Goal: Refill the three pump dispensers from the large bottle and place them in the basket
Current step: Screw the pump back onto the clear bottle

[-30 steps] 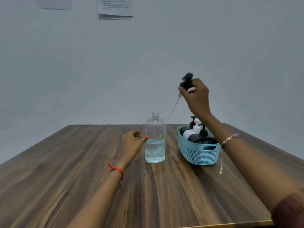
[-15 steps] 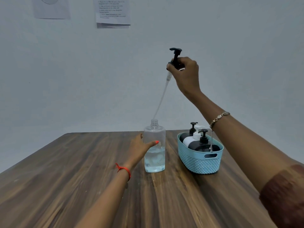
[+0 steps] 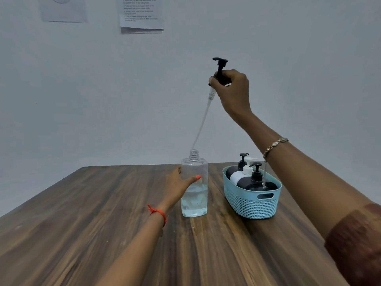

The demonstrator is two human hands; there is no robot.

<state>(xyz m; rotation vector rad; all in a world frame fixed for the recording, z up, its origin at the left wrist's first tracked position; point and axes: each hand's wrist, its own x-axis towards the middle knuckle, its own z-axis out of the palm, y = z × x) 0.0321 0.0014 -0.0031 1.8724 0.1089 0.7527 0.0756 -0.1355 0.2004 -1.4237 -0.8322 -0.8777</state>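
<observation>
The pump head (image 3: 220, 68) is pinched in the right hand (image 3: 233, 89), high above the large bottle (image 3: 194, 186), which is clasped by the left hand (image 3: 179, 182). Its tube slants down-left (tip just above the neck); the basket (image 3: 252, 205) sits right.

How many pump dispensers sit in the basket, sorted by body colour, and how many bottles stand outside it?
Black dispensers in the basket: 2
White dispensers in the basket: 1
Clear bottles on the table, outside the basket: 1
Total: 4 containers
</observation>
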